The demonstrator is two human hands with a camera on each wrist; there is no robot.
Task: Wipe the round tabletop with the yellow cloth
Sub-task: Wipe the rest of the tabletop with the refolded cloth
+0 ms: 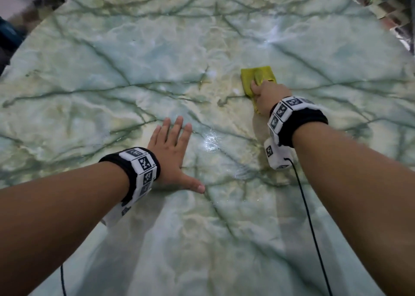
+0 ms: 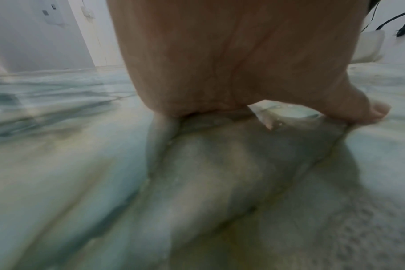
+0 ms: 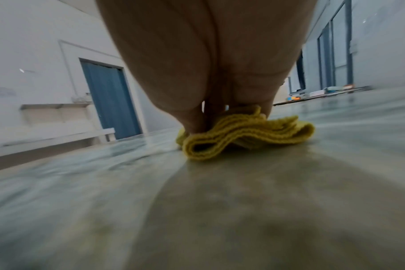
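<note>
The round tabletop is glossy green-veined marble and fills the head view. A folded yellow cloth lies right of centre, and my right hand grips its near part with curled fingers, pressing it to the stone. In the right wrist view the cloth bunches in folds under my right hand. My left hand lies flat on the marble at lower centre, fingers straight and spread, thumb out to the right. The left wrist view shows that palm resting on the tabletop.
The table's far edge curves along the top, with dark floor beyond at upper left and tiled flooring at upper right. A black cable hangs from my right wristband. A blue door and a white bench stand past the table.
</note>
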